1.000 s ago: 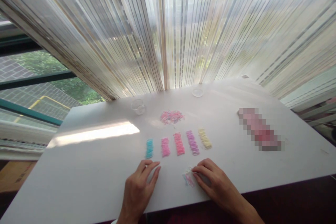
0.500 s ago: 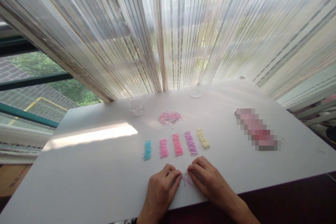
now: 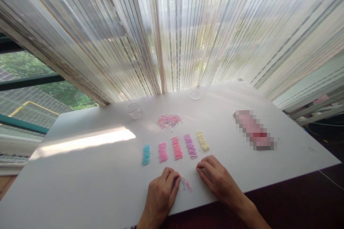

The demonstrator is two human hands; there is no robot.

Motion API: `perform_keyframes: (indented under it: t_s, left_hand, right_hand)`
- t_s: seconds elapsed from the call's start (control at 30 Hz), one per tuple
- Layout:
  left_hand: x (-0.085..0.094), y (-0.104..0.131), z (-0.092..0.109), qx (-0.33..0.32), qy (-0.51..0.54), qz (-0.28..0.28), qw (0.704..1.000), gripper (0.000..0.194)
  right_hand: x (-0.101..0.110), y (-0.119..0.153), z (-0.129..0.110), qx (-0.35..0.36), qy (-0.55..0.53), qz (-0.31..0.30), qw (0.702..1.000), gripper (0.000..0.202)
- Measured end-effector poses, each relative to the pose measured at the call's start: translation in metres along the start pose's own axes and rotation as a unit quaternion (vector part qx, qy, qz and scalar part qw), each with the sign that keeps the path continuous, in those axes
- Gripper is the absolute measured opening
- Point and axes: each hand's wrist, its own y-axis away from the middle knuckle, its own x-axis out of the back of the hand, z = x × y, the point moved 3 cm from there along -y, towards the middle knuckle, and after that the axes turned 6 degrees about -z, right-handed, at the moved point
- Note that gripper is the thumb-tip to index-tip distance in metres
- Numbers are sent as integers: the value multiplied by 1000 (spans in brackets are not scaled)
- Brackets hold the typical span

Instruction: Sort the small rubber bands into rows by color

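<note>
On the white table my left hand (image 3: pixel 162 191) rests with thumb and fingertips pinched together. Its fingertips are at the edge of a small loose heap of mixed-colour rubber bands (image 3: pixel 186 183). My right hand (image 3: pixel 219 177) is on the other side of that heap, apart from it, its fingers also pinched. Anything in either pinch is too small to make out. Beyond the hands lie rows of small bands sorted by colour: blue (image 3: pixel 146 155), pink (image 3: pixel 162 152), coral (image 3: pixel 177 148), purple (image 3: pixel 190 146) and yellow (image 3: pixel 202 141).
Farther back lies a larger mixed pile of bands (image 3: pixel 169 121). A clear round container (image 3: pixel 134 111) stands to its left, and a clear lid (image 3: pixel 195 95) lies behind. A blurred pink object (image 3: pixel 254 130) is at the right. Striped curtains (image 3: pixel 177 35) hang along the table's far edge.
My right hand has drawn away to the right from my left, widening the gap around the small heap. The whole view has shifted slightly.
</note>
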Motion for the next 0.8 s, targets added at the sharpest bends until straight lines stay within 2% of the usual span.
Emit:
perform_keyframes:
  t_s: [0.13, 0.27, 0.37, 0.53, 0.7, 0.8]
  left_hand:
    - [3, -1, 0, 13, -1, 8, 1000, 30]
    - [7, -5, 1, 22, 14, 12, 1000, 28]
    - [10, -8, 2, 35, 17, 20, 999, 26]
    - [10, -18, 10, 38, 21, 36, 998, 25]
    - [5, -28, 22, 21, 18, 14, 999, 25]
    - [2, -32, 27, 19, 24, 11, 999, 26]
  right_hand:
    - [31, -8, 28, -26, 41, 65, 997, 12]
    - [39, -18, 50, -15, 52, 26, 998, 14]
    - [39, -19, 54, -16, 54, 30, 998, 17]
    - [38, -6, 30, -31, 38, 70, 996, 17]
    - [22, -1, -12, 17, -30, 2, 999, 22]
    - [14, -4, -21, 23, -29, -8, 999, 13]
